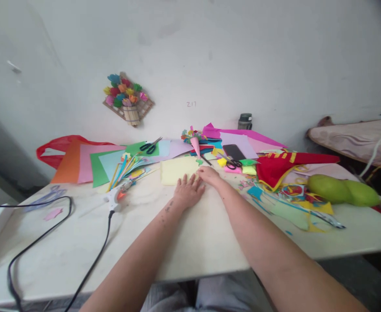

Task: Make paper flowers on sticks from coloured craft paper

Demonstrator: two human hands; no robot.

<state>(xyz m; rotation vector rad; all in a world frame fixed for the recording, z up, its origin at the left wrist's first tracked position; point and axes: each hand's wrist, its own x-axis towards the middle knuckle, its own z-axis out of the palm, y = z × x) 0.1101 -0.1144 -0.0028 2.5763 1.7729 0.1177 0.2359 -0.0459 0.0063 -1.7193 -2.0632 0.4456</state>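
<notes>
A pale yellow sheet of paper (174, 168) lies on the table in front of me. My left hand (189, 190) rests flat on its near edge, fingers spread forward. At the sheet's right edge, my right hand (208, 175) is closed in a pinch; what it grips, if anything, is hidden. Just beyond those fingers are a small green paper cutout (199, 161) and a dark pen-like stick (206, 160). A pink paper cone (195, 144) with several colourful cutouts stands behind the sheet.
On the left are a glue gun (113, 200) with a black cord, paper strips (122, 171) and coloured sheets (101, 167). Black-handled scissors (234, 164), a phone (234, 151), red cloth (276, 169), paper scraps and green fruit (328, 188) lie to the right.
</notes>
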